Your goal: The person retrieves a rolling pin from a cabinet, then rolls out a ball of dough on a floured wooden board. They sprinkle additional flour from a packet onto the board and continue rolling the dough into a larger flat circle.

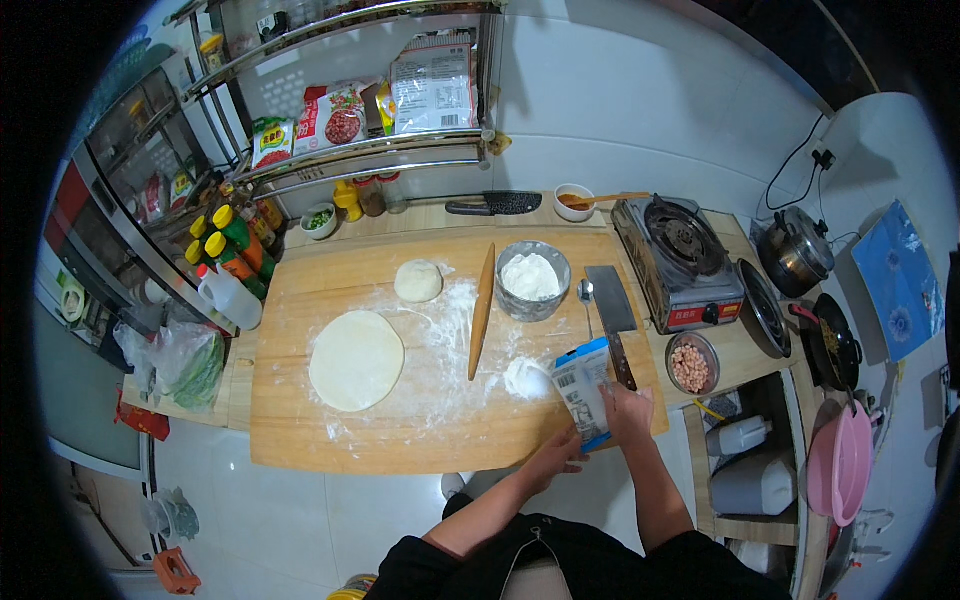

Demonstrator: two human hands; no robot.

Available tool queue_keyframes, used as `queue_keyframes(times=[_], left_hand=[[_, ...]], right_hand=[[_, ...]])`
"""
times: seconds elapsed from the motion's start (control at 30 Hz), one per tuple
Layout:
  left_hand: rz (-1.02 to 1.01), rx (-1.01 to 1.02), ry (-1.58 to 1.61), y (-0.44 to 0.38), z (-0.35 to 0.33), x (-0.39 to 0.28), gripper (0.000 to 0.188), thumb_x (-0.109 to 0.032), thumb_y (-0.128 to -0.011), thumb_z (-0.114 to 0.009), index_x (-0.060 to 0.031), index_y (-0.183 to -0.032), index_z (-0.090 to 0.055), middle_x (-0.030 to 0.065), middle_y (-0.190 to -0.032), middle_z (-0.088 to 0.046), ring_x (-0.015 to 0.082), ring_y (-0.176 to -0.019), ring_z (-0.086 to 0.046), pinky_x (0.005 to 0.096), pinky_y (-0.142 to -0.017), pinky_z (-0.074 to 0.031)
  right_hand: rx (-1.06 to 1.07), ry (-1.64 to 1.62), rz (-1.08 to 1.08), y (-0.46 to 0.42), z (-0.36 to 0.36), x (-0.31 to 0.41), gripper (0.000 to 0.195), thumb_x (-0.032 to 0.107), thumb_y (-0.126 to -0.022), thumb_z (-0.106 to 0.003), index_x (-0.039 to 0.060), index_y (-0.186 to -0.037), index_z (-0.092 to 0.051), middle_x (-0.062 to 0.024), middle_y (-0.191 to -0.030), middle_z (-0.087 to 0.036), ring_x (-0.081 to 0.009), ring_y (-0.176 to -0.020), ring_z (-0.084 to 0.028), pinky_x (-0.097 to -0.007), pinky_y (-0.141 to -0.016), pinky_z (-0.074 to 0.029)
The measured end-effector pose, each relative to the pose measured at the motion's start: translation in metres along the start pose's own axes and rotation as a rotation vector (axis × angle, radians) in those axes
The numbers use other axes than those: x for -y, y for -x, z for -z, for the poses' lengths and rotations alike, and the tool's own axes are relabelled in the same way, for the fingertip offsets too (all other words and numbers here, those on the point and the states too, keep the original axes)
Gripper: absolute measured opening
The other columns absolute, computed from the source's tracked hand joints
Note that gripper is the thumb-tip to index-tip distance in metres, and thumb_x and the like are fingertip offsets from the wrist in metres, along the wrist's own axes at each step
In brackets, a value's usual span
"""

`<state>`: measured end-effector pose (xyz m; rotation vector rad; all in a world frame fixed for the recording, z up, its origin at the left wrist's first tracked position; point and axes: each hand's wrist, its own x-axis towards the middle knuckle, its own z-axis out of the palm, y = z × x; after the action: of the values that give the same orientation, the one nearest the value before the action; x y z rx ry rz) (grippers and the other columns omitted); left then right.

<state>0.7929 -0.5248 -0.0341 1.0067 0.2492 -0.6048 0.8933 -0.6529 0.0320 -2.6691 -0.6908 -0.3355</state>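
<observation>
My right hand [630, 411] grips the right side of a blue-and-white printed plastic packet [581, 390], tilted over the board's right front. My left hand [556, 456] is at the packet's lower left edge; whether its fingers grip it is unclear. A small heap of white powder [527, 377] lies by the packet's upper left. A flat round dough sheet [357, 361] and a smaller dough ball [418, 281] rest on the floured wooden board [292, 442]. Between the dough and a bowl of flour [531, 277] lies a tapered rolling pin [482, 311].
A cleaver [611, 300] and metal spoon [586, 300] lie near the packet. To the right are a portable gas stove [682, 262] and a bowl of peanuts [693, 366]. Behind the board are another cleaver [510, 203] and a small white bowl [574, 214]. Bottles [236, 247] stand left.
</observation>
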Motion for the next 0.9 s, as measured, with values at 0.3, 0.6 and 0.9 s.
queue_keyframes(times=[0.3,0.6,0.9], left_hand=[[-0.018,-0.011,0.033,0.004,-0.002,0.001,0.057,-0.035,-0.097,-0.041,-0.018,-0.145,-0.018,0.0062,-0.125,-0.045,0.0211,-0.103,-0.051,0.0367,-0.086,-0.046],[0.012,-0.026,0.03,0.001,0.002,0.005,0.055,-0.036,-0.096,-0.042,-0.0198,-0.145,-0.02,0.0069,-0.122,-0.048,0.0211,-0.103,-0.052,0.0366,-0.084,-0.047],[0.012,-0.025,0.018,-0.001,0.001,0.005,0.054,-0.036,-0.096,-0.043,-0.0187,-0.144,-0.023,0.0056,-0.124,-0.046,0.0208,-0.102,-0.053,0.0359,-0.085,-0.047]], right_hand=[[0.061,-0.005,-0.046,0.0,-0.004,-0.004,0.026,0.029,-0.088,-0.054,0.0089,-0.074,-0.062,-0.0135,-0.064,-0.06,-0.0342,-0.059,-0.053,-0.0425,-0.063,-0.036],[0.053,-0.046,-0.131,0.002,-0.003,-0.01,0.025,0.029,-0.088,-0.053,0.0082,-0.079,-0.064,-0.0152,-0.066,-0.061,-0.0349,-0.062,-0.054,-0.0415,-0.064,-0.038],[0.014,-0.067,-0.051,0.003,-0.006,-0.01,0.022,0.027,-0.087,-0.056,0.008,-0.08,-0.064,-0.0152,-0.064,-0.059,-0.0355,-0.058,-0.052,-0.0427,-0.061,-0.037]])
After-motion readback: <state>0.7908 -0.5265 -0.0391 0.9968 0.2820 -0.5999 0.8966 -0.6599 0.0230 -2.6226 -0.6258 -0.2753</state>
